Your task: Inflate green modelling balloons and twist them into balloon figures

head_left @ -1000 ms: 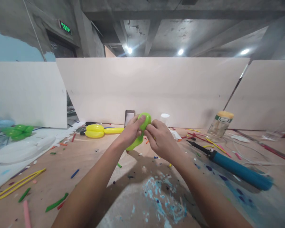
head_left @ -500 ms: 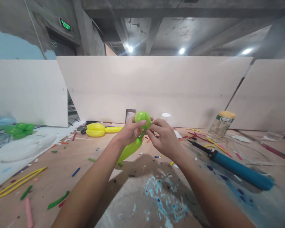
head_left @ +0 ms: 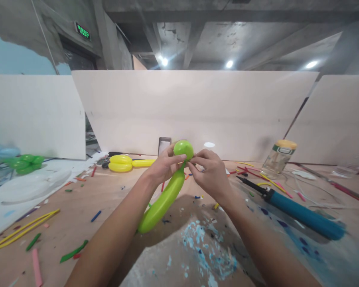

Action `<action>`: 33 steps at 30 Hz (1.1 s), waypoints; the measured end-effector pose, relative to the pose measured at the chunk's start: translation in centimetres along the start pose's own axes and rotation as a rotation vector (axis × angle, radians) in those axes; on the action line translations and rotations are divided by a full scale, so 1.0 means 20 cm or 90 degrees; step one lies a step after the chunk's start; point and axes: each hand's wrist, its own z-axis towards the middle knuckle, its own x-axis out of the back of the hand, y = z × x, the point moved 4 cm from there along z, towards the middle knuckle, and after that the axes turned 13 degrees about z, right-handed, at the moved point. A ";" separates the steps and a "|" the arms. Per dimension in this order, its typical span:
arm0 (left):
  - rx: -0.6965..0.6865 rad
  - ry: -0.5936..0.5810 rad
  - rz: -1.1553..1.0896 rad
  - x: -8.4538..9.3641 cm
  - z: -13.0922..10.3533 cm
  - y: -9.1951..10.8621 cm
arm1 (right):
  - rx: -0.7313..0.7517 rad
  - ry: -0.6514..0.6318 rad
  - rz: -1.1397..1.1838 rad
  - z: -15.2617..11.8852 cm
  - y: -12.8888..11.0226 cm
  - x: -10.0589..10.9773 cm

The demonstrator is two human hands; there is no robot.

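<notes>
A lime-green modelling balloon [head_left: 164, 199] hangs between my hands, with a round bubble at its top, a narrow neck below that, and a long section slanting down to the left. My left hand [head_left: 169, 161] is closed around the base of the bubble, thumb across its front. Close against it on the right, my right hand [head_left: 209, 169] pinches at the twisted neck with thumb and fingertips; the exact bit between those fingers is hidden. Behind my left wrist lies a yellow twisted balloon [head_left: 121, 163] on the table.
A blue hand pump [head_left: 305, 213] lies at the right, near a clear jar with a yellow lid [head_left: 279, 157]. A phone [head_left: 164, 145] leans against the white panel [head_left: 194, 107]. Balloon scraps litter the table; a green balloon cluster [head_left: 25, 163] sits far left.
The green balloon's long section has swung down and toward me, so more of it shows below my hands. The bubble and both hands have shifted slightly right.
</notes>
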 end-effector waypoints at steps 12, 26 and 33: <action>0.093 -0.014 -0.079 0.03 0.01 -0.06 | 0.001 -0.063 0.047 0.00 -0.01 -0.03; 0.031 0.036 0.657 0.11 0.04 -0.25 | -0.371 0.231 0.693 0.03 0.15 0.04; -0.067 0.136 0.783 0.17 0.05 -0.18 | -0.487 0.392 0.856 0.03 0.24 0.11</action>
